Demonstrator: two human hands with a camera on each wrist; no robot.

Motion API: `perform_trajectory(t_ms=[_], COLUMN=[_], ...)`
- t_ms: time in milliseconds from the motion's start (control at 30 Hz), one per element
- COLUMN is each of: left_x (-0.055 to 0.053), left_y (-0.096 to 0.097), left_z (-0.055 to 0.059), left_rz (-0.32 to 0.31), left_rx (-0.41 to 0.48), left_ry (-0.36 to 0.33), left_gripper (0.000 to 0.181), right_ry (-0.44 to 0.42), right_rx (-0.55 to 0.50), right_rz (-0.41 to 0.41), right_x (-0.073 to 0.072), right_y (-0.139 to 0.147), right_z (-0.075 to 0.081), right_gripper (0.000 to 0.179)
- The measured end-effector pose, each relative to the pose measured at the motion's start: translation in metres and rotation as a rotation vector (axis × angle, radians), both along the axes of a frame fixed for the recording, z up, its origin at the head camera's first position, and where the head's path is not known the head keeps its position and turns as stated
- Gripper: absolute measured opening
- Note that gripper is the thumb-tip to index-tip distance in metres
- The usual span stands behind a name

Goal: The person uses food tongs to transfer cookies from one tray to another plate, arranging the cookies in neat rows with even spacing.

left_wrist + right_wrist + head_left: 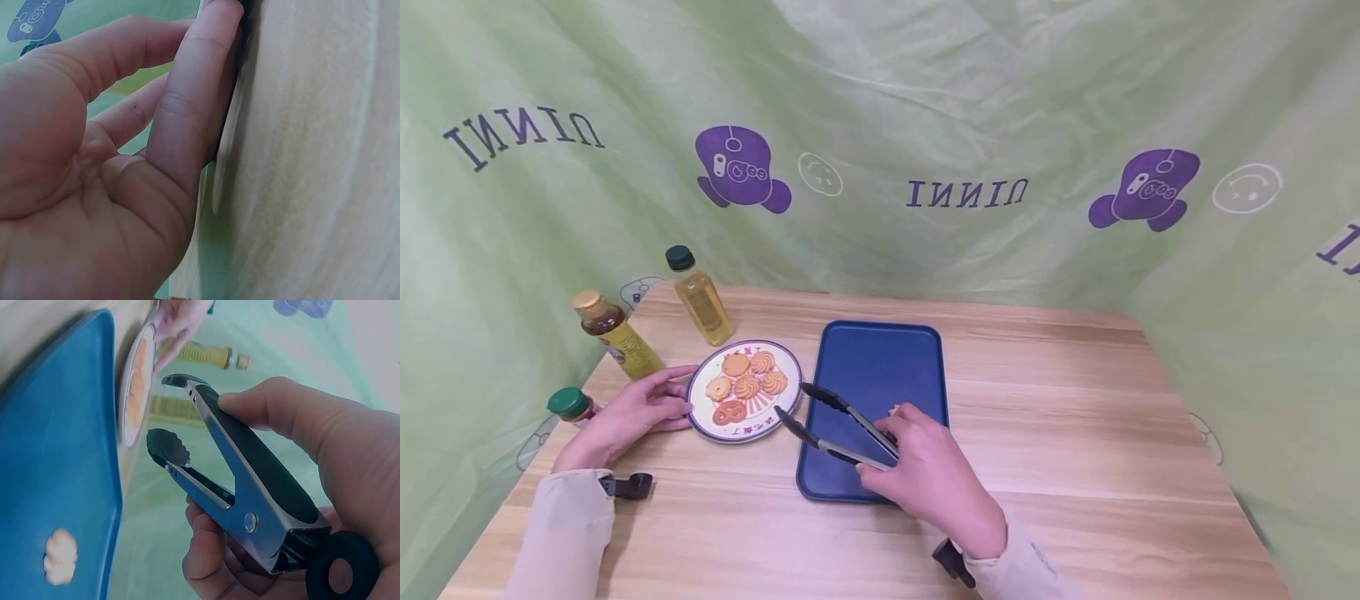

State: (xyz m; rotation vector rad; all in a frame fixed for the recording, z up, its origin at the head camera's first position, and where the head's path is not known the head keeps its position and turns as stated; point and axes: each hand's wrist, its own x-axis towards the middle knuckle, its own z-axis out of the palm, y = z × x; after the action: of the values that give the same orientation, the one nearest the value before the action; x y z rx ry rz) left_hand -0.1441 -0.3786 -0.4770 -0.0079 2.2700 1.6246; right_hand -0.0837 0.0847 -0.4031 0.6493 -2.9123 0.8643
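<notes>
My left hand (638, 410) grips the left rim of a round plate (702, 414) with a dark blue edge. Several cookies (747, 387) lie on that plate, one of them pretzel-shaped. In the left wrist view the fingers (181, 106) are curled near the tabletop, and the plate is mostly hidden. My right hand (931, 471) holds a pair of tongs (842, 450) with black tips. The tips stand apart near the plate's right edge, with nothing between them. Below the tongs lies a blue tray (880, 358). One cookie (60, 556) rests on it, mostly covered by my hand in the head view.
Behind the plate stands a bottle of pale yellow liquid (703, 307) with a dark green cap. Left of it is a yellow-labelled bottle (625, 342) with a gold cap. A green-capped container (571, 404) stands beside my left wrist. A green printed curtain (865, 250) surrounds the wooden table (1075, 433).
</notes>
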Motion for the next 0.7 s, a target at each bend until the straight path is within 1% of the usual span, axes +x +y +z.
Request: perform_trajectory(t_ms=[67,233,533,700], left_x=[0.0,0.0,-0.001,0.0], left_y=[0.0,-0.001,-0.001,-0.001], left_z=[0.001,0.001,0.0,-0.001], left_rz=[0.005,-0.007,0.0,-0.013], left_rx=[0.002,0.018,0.015,0.019], left_ry=[-0.008,-0.011,-0.002,0.002], left_gripper=[0.078,0.078,0.079,0.079], right_ry=[0.004,-0.011,-0.047,-0.077], right_rx=[0.001,0.006,0.01,0.004], right_rz=[-0.026,-0.093,-0.196,-0.25], right_x=[0.001,0.004,0.012,0.018], right_y=[0.007,0.021,0.045,0.06], right_z=[0.0,-0.002,-0.007,-0.008], right_gripper=[0.042,0.042,0.045,0.047])
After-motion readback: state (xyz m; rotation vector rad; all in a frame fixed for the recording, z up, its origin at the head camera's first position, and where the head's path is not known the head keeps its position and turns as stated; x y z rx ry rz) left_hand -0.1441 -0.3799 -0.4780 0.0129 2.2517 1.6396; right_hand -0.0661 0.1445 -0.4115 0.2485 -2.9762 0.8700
